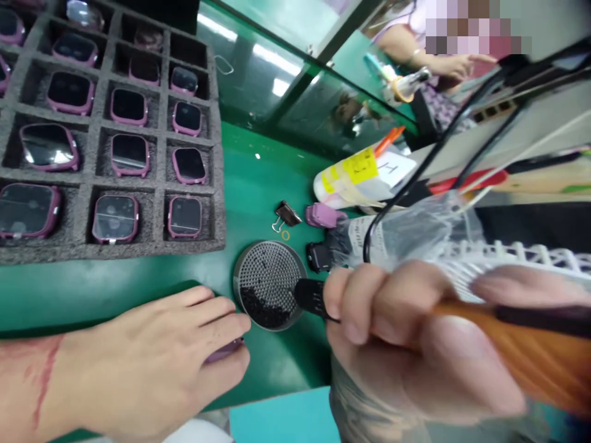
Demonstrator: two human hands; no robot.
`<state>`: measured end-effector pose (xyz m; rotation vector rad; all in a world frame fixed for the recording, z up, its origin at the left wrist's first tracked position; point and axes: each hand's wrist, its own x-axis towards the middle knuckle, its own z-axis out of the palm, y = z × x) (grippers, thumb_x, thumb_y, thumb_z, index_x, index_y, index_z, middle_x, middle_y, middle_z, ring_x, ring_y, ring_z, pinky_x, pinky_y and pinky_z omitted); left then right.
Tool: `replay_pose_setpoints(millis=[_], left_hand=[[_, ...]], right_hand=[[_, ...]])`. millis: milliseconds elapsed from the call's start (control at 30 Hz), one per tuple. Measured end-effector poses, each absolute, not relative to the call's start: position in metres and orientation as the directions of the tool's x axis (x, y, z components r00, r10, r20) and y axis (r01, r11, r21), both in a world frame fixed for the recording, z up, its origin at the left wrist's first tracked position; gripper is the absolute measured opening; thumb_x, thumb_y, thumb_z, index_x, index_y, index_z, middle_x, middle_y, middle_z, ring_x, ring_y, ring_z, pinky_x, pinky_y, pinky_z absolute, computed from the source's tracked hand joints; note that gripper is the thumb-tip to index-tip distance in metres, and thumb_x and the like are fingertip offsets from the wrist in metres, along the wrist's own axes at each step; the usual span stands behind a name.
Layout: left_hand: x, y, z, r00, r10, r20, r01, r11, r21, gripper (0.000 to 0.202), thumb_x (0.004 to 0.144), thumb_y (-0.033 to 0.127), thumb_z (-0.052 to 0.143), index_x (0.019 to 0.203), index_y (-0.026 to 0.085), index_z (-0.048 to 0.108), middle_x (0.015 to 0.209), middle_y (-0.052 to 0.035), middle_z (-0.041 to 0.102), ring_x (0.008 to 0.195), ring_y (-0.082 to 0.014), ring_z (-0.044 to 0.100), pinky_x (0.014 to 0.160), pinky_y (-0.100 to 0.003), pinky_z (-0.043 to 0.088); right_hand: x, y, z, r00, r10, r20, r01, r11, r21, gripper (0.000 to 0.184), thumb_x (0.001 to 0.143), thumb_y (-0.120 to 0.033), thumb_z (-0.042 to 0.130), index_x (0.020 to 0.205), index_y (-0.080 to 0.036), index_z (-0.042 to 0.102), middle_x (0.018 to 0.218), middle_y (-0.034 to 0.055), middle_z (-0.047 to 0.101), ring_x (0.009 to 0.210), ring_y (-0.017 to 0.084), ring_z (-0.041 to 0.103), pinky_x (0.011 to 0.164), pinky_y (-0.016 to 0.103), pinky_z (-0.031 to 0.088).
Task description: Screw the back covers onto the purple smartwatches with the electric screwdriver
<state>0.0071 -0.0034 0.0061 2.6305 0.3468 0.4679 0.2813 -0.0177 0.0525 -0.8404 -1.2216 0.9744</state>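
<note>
My left hand (152, 363) lies on the green mat with its fingers closed over a purple smartwatch body (225, 351), mostly hidden under the fingertips. My right hand (415, 344) grips an orange-handled screwdriver (521, 344) whose black tip (310, 296) points at a round perforated metal dish (269, 284) holding small black screws. The dish sits just right of my left fingertips.
A dark foam tray (217, 184) of several purple-rimmed watches fills the upper left. Beyond the dish lie a binder clip (286, 215), a purple watch part (323, 215), a black part (318, 256), a labelled bottle (351, 178) and a plastic bag. Another person's hand (443, 61) is at the far right.
</note>
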Motion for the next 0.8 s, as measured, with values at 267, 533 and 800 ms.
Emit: replay_pose_setpoints(millis=[267,533,800], left_hand=[[0.011,-0.008,0.001,0.87,0.359,0.339,0.211,-0.891,0.402,0.027,0.125,0.029,0.059,0.125,0.015,0.082,0.125,-0.0116,0.084,0.107,-0.0292,0.073,0.091,-0.047,0.053],[0.01,-0.008,0.005,0.853,0.39,0.347,0.232,-0.879,0.417,0.039,0.129,0.039,0.052,0.126,0.015,0.083,0.124,-0.0102,0.085,0.108,-0.0312,0.073,0.087,-0.048,0.053],[0.008,-0.008,-0.001,0.86,0.378,0.342,0.201,-0.868,0.453,0.023,0.121,0.017,0.062,0.133,0.013,0.081,0.126,-0.0115,0.08,0.104,-0.0277,0.068,0.084,-0.045,0.051]], right_hand=[[0.28,-0.012,0.044,0.097,0.93,0.355,-0.146,0.366,-0.919,0.024,0.112,-0.02,0.08,0.131,-0.033,0.076,0.079,-0.0091,0.065,0.055,0.012,0.057,0.057,0.034,0.056],[0.273,-0.002,0.034,0.109,0.93,0.351,-0.173,0.366,-0.915,0.023,0.108,-0.018,0.083,0.126,-0.03,0.075,0.077,-0.0098,0.066,0.053,0.011,0.058,0.057,0.032,0.057],[0.284,-0.021,0.052,0.142,0.925,0.351,-0.134,0.37,-0.919,0.021,0.11,-0.024,0.085,0.126,-0.032,0.076,0.074,-0.0093,0.061,0.048,0.012,0.054,0.049,0.036,0.054]])
